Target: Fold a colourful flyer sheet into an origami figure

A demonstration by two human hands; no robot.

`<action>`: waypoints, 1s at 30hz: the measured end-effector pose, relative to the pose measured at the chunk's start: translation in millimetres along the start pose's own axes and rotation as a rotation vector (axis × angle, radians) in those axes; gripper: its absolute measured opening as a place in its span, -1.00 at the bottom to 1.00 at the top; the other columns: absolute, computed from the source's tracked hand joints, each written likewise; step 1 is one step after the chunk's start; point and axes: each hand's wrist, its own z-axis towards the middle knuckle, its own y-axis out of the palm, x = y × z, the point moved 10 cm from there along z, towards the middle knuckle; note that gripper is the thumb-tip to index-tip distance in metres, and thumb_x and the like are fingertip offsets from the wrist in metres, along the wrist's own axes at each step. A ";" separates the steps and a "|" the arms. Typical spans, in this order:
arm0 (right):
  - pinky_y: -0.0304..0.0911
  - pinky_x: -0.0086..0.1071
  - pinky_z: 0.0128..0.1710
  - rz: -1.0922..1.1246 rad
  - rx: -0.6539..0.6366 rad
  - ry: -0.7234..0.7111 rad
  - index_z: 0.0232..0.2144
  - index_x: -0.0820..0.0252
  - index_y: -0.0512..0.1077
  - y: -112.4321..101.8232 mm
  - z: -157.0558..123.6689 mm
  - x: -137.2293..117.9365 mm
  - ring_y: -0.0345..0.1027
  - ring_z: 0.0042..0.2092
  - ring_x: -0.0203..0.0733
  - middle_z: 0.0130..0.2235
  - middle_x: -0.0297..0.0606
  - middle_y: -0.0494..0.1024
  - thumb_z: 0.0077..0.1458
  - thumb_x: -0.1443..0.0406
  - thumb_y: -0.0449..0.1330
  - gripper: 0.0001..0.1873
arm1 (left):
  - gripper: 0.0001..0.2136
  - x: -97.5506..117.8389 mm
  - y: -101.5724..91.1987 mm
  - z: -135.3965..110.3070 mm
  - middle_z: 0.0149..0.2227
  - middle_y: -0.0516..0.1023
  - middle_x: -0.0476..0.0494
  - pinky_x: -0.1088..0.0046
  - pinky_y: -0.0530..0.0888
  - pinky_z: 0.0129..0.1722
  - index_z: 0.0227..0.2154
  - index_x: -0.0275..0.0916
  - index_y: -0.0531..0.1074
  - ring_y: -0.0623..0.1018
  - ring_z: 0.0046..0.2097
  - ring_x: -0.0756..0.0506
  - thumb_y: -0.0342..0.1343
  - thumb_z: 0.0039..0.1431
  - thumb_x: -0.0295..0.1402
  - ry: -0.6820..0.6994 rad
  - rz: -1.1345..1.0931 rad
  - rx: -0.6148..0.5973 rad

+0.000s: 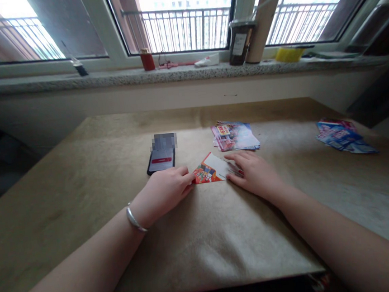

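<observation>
A folded colourful paper leaflet lies on the brown table in front of me. My left hand rests at its left corner, fingers curled and pressing the paper's edge; a silver bracelet is on that wrist. On the leaflet's right side, my right hand lies with fingers stretched flat, holding it down.
A black phone lies just left of the leaflet. A stack of colourful leaflets sits behind it, and another pile is at the far right. The stone windowsill holds a red cup, a dark jar and a cardboard tube.
</observation>
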 end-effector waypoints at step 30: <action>0.24 -0.39 -0.44 0.435 0.239 0.165 -0.40 0.18 0.45 -16.4 -3.7 30.9 0.30 -0.45 -0.28 -0.43 -0.30 0.47 0.00 0.32 0.13 -0.90 | -0.66 -11.7 -9.4 -3.8 -0.04 0.43 -0.22 0.37 0.51 -0.21 0.00 -0.28 0.23 0.53 -0.14 -0.14 0.06 0.16 -0.40 -0.167 -0.150 0.211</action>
